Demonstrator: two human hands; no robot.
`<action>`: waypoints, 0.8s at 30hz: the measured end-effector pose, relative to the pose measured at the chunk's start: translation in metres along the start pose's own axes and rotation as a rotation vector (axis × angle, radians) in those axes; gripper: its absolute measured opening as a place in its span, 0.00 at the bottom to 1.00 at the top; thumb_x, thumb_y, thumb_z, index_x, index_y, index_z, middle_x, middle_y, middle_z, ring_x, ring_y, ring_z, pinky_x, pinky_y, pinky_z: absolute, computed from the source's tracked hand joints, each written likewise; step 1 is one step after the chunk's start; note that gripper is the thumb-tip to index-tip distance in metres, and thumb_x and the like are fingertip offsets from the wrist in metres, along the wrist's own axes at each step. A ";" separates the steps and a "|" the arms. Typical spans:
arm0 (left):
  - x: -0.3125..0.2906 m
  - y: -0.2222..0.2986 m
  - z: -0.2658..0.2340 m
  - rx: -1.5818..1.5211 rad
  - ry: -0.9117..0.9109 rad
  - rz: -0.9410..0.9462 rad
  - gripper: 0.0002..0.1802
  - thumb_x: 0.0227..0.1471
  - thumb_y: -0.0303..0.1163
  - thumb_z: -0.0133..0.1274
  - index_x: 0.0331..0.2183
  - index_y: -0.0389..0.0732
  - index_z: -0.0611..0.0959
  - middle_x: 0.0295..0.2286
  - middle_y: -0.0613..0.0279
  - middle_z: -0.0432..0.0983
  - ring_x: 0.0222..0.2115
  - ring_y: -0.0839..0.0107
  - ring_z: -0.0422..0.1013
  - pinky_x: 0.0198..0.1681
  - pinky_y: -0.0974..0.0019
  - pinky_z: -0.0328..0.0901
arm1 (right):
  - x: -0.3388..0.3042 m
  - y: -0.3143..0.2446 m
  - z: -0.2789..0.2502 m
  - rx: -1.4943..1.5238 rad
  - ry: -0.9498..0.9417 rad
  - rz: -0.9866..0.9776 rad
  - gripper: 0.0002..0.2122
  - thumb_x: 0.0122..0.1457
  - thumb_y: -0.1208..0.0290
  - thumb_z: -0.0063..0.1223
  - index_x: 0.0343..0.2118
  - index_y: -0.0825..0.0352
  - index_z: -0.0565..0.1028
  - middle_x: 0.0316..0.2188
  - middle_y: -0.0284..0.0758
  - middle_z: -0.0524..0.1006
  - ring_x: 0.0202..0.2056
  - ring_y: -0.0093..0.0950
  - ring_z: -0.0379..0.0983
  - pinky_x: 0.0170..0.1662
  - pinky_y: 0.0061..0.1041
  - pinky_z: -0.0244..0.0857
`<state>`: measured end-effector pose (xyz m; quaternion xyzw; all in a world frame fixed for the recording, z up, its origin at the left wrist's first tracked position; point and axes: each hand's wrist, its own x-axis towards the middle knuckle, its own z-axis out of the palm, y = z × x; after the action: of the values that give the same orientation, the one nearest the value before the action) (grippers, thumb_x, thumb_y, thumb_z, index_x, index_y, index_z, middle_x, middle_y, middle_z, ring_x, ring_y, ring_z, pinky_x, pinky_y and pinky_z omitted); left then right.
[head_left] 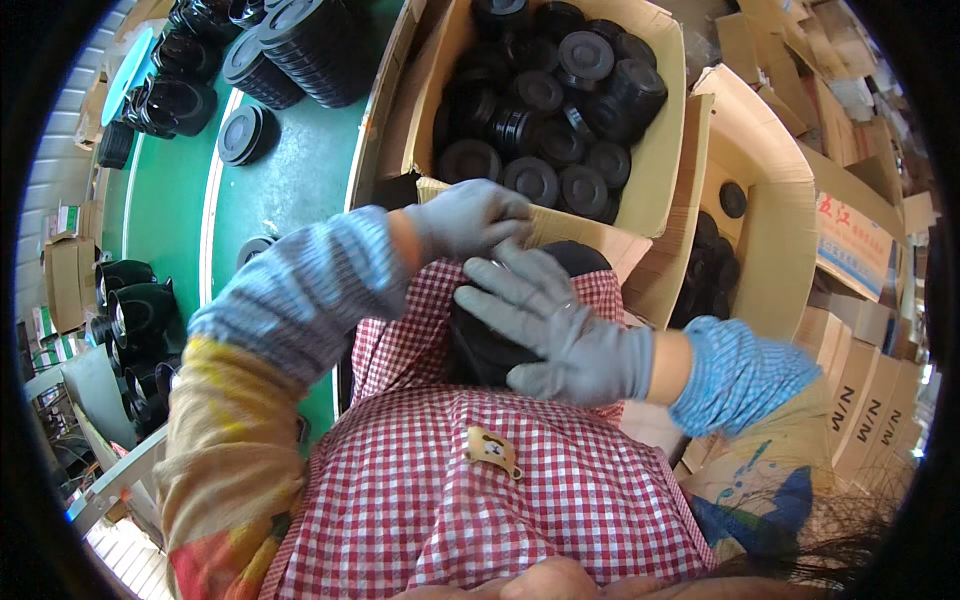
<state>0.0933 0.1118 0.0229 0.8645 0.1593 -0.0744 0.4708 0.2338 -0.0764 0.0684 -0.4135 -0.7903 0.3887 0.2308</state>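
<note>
Both my hands wear thin grey gloves and meet above my lap. My left hand (468,218) is closed, its fingers pinching at a fingertip of the grey glove (600,350) on my right hand. Fingers stretched out and slightly apart, my right hand (560,330) holds nothing. Beneath them are the red checked apron (480,500) and a dark patch of clothing (480,345). Just beyond my hands stands an open cardboard box (660,190) filled with round black lids (585,55).
To the left runs a green workbench (290,160) with stacked black discs (310,50) and glossy black pots (180,105). A second open carton (770,190) at the right holds more black lids. Flat cartons (860,390) stand behind it. More dark pots (140,315) sit at the far left.
</note>
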 end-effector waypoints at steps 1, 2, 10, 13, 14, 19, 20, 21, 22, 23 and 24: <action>0.015 0.004 0.000 -0.051 -0.039 -0.022 0.16 0.58 0.40 0.51 0.36 0.38 0.85 0.28 0.49 0.80 0.31 0.54 0.78 0.40 0.55 0.71 | 0.008 -0.013 0.004 0.057 0.019 0.004 0.41 0.64 0.32 0.31 0.72 0.58 0.50 0.72 0.47 0.48 0.72 0.53 0.37 0.71 0.55 0.24; 0.025 0.003 0.002 -0.093 -0.081 -0.025 0.16 0.58 0.41 0.51 0.39 0.39 0.84 0.30 0.50 0.79 0.34 0.57 0.77 0.41 0.57 0.70 | 0.013 -0.022 0.004 0.033 0.036 0.044 0.43 0.64 0.32 0.26 0.72 0.62 0.49 0.71 0.49 0.49 0.72 0.51 0.38 0.71 0.51 0.26; -0.060 0.024 0.001 0.183 0.783 0.784 0.20 0.54 0.35 0.58 0.48 0.39 0.79 0.40 0.54 0.78 0.40 0.59 0.76 0.42 0.58 0.71 | 0.000 0.015 -0.001 0.934 0.217 0.052 0.45 0.64 0.29 0.18 0.73 0.64 0.39 0.71 0.49 0.49 0.72 0.40 0.45 0.67 0.31 0.47; -0.077 0.111 0.060 0.253 0.425 0.830 0.22 0.54 0.45 0.57 0.47 0.44 0.79 0.45 0.58 0.76 0.42 0.63 0.74 0.44 0.57 0.67 | 0.005 0.011 -0.005 1.159 0.184 0.112 0.47 0.62 0.27 0.21 0.73 0.61 0.39 0.71 0.48 0.51 0.70 0.38 0.49 0.65 0.32 0.52; -0.070 0.116 0.074 0.305 0.395 0.750 0.21 0.53 0.44 0.56 0.46 0.46 0.79 0.43 0.59 0.75 0.43 0.63 0.72 0.43 0.56 0.67 | 0.004 0.009 -0.008 1.204 0.170 0.127 0.47 0.62 0.26 0.21 0.73 0.61 0.41 0.70 0.48 0.53 0.69 0.37 0.52 0.64 0.32 0.53; -0.038 0.104 0.106 0.427 0.579 0.664 0.17 0.47 0.43 0.58 0.39 0.47 0.79 0.34 0.65 0.74 0.36 0.66 0.71 0.37 0.58 0.65 | 0.014 0.032 -0.036 1.091 -0.002 0.219 0.46 0.60 0.24 0.22 0.72 0.56 0.50 0.63 0.46 0.68 0.64 0.34 0.58 0.63 0.34 0.57; -0.036 0.102 0.106 0.453 0.580 0.650 0.17 0.45 0.42 0.58 0.38 0.48 0.79 0.32 0.66 0.73 0.35 0.66 0.71 0.37 0.58 0.65 | 0.022 0.042 -0.034 0.970 0.099 0.214 0.37 0.65 0.31 0.27 0.64 0.56 0.70 0.55 0.44 0.76 0.60 0.36 0.65 0.63 0.37 0.56; -0.035 0.104 0.108 0.423 0.573 0.649 0.16 0.44 0.42 0.58 0.37 0.48 0.79 0.32 0.67 0.73 0.34 0.67 0.71 0.37 0.58 0.65 | 0.037 0.059 -0.033 0.663 0.172 0.010 0.33 0.67 0.35 0.28 0.57 0.58 0.74 0.54 0.43 0.77 0.58 0.37 0.67 0.64 0.39 0.55; -0.032 0.107 0.109 0.389 0.564 0.657 0.16 0.44 0.42 0.58 0.36 0.48 0.79 0.31 0.67 0.73 0.34 0.67 0.71 0.36 0.58 0.65 | 0.055 0.080 -0.034 0.347 0.245 -0.180 0.30 0.68 0.39 0.30 0.50 0.59 0.79 0.52 0.42 0.78 0.57 0.38 0.69 0.64 0.40 0.55; -0.030 0.109 0.109 0.357 0.556 0.658 0.15 0.43 0.42 0.57 0.35 0.48 0.78 0.31 0.68 0.73 0.33 0.67 0.70 0.36 0.58 0.64 | 0.069 0.095 -0.029 0.029 0.306 -0.366 0.29 0.70 0.43 0.32 0.43 0.61 0.84 0.50 0.42 0.79 0.55 0.39 0.70 0.64 0.42 0.54; -0.030 0.107 0.107 0.331 0.564 0.636 0.14 0.44 0.43 0.57 0.33 0.49 0.78 0.30 0.69 0.73 0.33 0.68 0.70 0.35 0.60 0.64 | 0.071 0.092 -0.008 0.266 0.210 -0.236 0.26 0.70 0.54 0.35 0.23 0.64 0.81 0.42 0.37 0.81 0.53 0.41 0.71 0.65 0.45 0.51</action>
<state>0.1041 -0.0382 0.0581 0.9205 -0.0062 0.2879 0.2641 0.2441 0.0194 0.0021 -0.3219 -0.7468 0.4147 0.4083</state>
